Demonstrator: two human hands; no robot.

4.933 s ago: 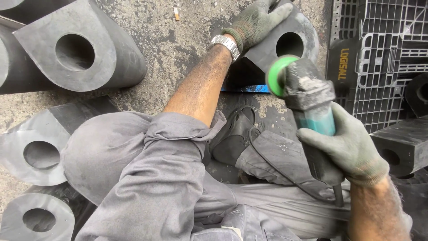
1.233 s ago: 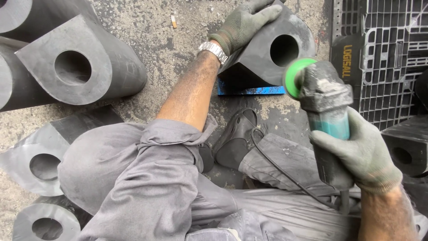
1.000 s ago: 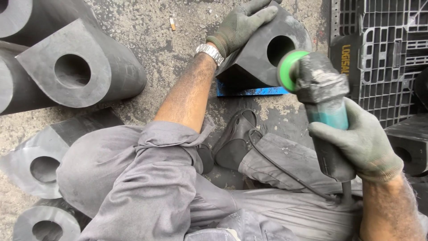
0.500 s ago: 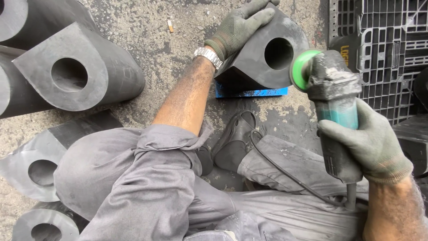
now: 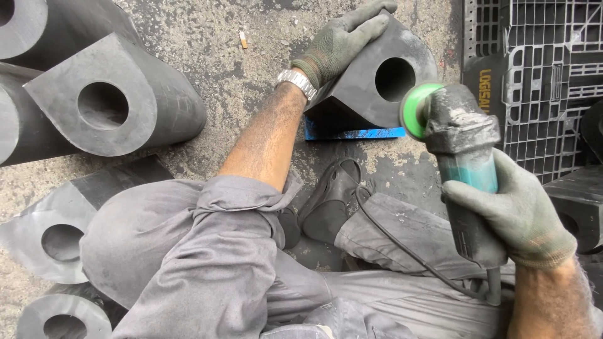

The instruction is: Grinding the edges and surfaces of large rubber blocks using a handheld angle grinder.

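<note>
1. The left hand (image 5: 342, 41), in a green knitted glove, lies flat on the upper edge of a dark rubber block (image 5: 370, 81) with a round hole. Its fingers are stretched over the edge and press on it, not closed around it. The bare forearm goes far and to the right from the grey sleeve, with a metal watch (image 5: 296, 81) at the wrist.
2. The right hand (image 5: 518, 213), also gloved, is clenched around the body of an angle grinder (image 5: 461, 163). The tool points away from the person, and its green disc (image 5: 414, 110) is turned to the left.
3. Compared with half a second ago, the grinder has come a little nearer to the block. The disc is now just beside the block's right side; whether they touch, I cannot tell.
4. The block stands on the concrete floor (image 5: 239, 81), far from the person's knees, on a blue strip (image 5: 355, 133). It is under the left hand and just left of the disc.
5. More blocks of the same kind (image 5: 113, 107) lie on the left, and a black plastic pallet (image 5: 540, 75) is on the right.
</note>
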